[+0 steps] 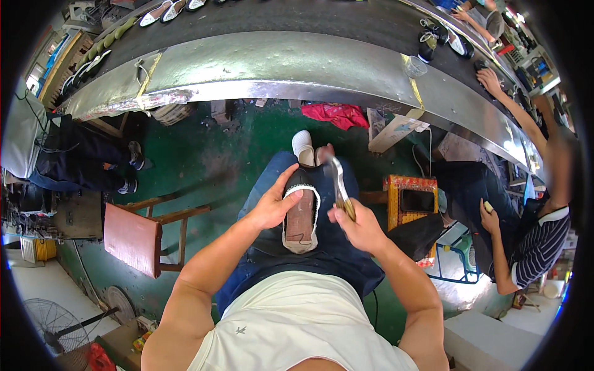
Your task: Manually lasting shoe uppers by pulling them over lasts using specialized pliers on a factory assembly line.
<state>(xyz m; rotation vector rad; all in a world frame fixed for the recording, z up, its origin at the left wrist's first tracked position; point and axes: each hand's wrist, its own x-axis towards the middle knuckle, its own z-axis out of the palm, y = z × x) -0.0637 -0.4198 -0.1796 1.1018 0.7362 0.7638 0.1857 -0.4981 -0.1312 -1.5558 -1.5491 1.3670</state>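
A shoe lies across my lap, its dark toe pointing away from me. White trim runs around its opening, a brown inner sole shows inside, and the heel end is beige. My left hand grips it at the toe's left side, thumb over the top edge. Just right of the shoe, my right hand is closed around the yellowish handle of a hammer. The hammer's silver metal end is raised toward the toe, apart from it and smeared by motion.
Ahead runs a long metal-edged bench bearing several shoes. A brown-topped stool stands to the left, near a standing person. At right, an orange crate-like seat carries a phone; a person in a striped shirt sits beyond. A fan stands lower left.
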